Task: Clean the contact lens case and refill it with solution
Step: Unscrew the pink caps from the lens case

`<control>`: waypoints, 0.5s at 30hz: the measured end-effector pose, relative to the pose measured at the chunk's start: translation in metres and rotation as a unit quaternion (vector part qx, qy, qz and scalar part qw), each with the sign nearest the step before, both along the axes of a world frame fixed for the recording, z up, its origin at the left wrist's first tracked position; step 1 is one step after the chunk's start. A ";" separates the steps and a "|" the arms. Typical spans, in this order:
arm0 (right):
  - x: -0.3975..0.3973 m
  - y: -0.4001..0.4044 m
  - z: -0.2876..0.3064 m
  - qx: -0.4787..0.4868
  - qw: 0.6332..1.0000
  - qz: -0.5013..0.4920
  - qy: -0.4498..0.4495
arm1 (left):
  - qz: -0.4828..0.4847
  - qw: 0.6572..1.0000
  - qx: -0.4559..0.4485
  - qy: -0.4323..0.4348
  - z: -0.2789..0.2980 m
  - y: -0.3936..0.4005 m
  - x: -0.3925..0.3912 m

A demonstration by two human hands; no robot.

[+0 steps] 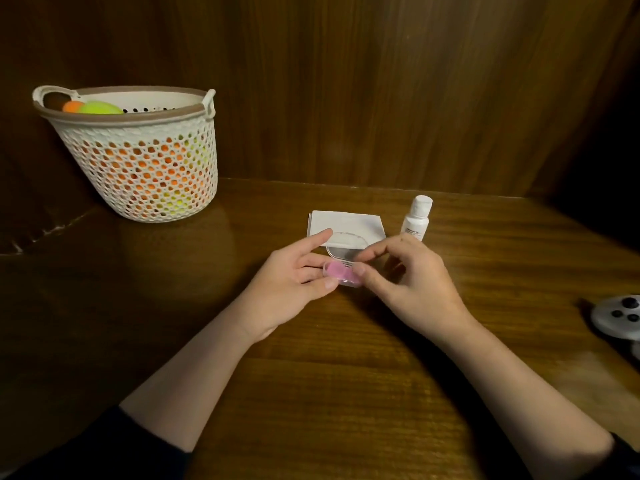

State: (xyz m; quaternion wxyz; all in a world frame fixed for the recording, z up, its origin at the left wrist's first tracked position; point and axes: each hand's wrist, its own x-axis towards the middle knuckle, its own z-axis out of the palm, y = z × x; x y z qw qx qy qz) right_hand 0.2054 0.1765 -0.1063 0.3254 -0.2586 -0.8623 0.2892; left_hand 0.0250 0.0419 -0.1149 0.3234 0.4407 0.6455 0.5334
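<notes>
Between both hands (287,285) (412,282), the pink lens case (341,273) is pinched.

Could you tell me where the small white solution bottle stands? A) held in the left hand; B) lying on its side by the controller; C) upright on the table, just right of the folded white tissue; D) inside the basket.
C: the solution bottle stands upright on the table just right of the tissue, beyond both hands.

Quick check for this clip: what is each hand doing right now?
Left hand: holds the pink lens case, thumb and fingers curled round its left end.
Right hand: pinches the case's right end.
</notes>
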 end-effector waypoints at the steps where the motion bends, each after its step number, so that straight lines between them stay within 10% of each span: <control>1: 0.000 0.000 -0.001 0.001 1.000 0.008 -0.028 | 0.005 1.000 0.000 0.001 0.000 0.000 0.000; 15: -0.003 -0.001 -0.006 -0.059 0.996 0.034 -0.056 | 0.013 1.000 -0.009 0.016 0.001 0.000 0.001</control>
